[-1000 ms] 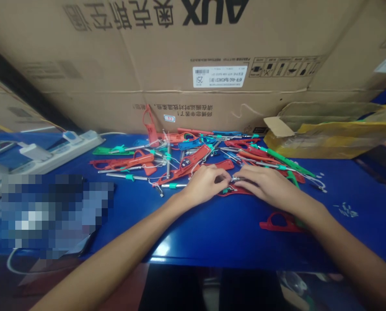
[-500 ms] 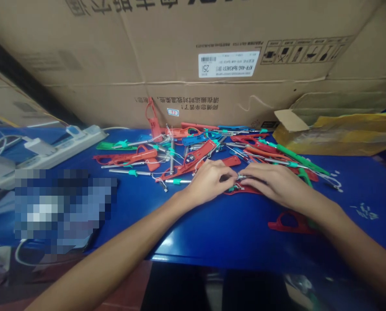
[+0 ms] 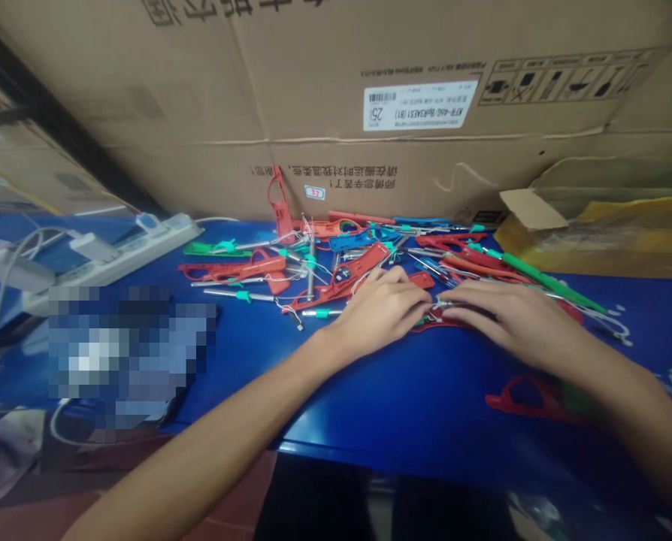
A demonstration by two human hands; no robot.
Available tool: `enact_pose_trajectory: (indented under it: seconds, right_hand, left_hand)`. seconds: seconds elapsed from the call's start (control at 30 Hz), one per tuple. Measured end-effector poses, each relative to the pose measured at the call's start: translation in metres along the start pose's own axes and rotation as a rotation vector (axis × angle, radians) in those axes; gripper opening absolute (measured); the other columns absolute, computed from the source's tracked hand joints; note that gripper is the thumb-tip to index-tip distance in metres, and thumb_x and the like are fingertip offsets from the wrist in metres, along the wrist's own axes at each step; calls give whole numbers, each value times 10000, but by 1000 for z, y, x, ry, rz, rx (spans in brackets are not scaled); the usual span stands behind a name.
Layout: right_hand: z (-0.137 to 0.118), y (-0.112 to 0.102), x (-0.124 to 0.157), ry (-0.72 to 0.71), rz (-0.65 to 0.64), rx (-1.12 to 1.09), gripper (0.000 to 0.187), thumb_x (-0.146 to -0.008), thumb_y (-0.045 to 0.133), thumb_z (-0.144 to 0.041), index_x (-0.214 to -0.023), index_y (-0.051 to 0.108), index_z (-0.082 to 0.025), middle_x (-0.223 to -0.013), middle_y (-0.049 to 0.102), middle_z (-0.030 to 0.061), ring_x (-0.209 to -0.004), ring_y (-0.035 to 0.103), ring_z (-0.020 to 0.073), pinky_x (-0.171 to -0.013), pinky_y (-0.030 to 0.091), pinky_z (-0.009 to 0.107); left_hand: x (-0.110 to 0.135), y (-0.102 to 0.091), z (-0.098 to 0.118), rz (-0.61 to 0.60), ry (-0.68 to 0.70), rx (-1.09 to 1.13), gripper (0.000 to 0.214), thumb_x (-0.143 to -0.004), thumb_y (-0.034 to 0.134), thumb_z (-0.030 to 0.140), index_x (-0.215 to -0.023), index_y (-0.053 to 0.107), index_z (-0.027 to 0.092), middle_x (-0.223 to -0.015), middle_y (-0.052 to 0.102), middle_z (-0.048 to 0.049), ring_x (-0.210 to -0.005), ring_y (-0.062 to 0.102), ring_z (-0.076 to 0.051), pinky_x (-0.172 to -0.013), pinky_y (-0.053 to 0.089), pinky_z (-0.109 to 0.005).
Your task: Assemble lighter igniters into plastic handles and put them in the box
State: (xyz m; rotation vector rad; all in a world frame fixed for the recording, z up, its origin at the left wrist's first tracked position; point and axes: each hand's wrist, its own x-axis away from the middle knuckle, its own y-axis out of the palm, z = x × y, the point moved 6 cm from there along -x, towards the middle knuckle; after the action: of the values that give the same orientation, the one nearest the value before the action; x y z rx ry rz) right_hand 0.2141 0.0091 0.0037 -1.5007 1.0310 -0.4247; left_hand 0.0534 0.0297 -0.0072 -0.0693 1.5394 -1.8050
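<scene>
My left hand (image 3: 386,306) has its fingers curled together at the front of a pile of parts. Its fingertips are partly hidden, and what they hold cannot be made out. Close on its right, my right hand (image 3: 497,309) pinches a small silvery piece (image 3: 442,303) between thumb and fingers. Below the fingertips lies a red plastic part (image 3: 447,325), partly covered by the hands. Left of my left hand is a metal rod with a green clip (image 3: 322,313), and near it a red plastic handle piece (image 3: 364,264) with white wires.
Red, green and blue plastic parts, rods and wires are heaped at the back against a large cardboard box (image 3: 313,90). A power strip (image 3: 116,259) stands left, an opened carton (image 3: 606,233) right. Another red part (image 3: 531,398) lies near my right forearm on the blue table (image 3: 370,406).
The whole view has shifted, so things appear farther right. My left hand's fingers have closed in, and the gap between its thumb and forefinger no longer shows. My right hand keeps its pinch.
</scene>
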Motion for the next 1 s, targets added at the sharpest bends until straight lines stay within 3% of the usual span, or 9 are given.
enact_pose_trajectory:
  seconds: [0.27,0.63,1.0]
  right_hand:
    - [-6,0,-4,0,-20,-81,303,-1016,526,-378,-1149,773,-264,-1158,787,43,-1078,736,284,-974,558,435]
    - [-8,-3,-6,69,-44,-198,248,-990,598,-356,-1136,782,-274,-1145,794,12,-1049,747,249,-940,556,373]
    - [-12,0,-4,66,-123,-145,253,-1010,559,-351,-1116,769,-259,-1160,786,36,-1040,736,248,-894,540,359]
  left_hand:
    - [5,-1,0,50,17,69,126,-987,614,240,-990,731,195,-919,726,-19,-914,606,-180,-891,377,-338]
    - [8,-5,0,144,53,134,134,-989,615,236,-996,742,195,-884,719,-17,-880,625,-170,-854,369,-343]
    - [3,-1,-1,16,56,61,176,-1030,557,269,-1052,722,209,-983,731,-28,-1003,593,-194,-897,356,-354]
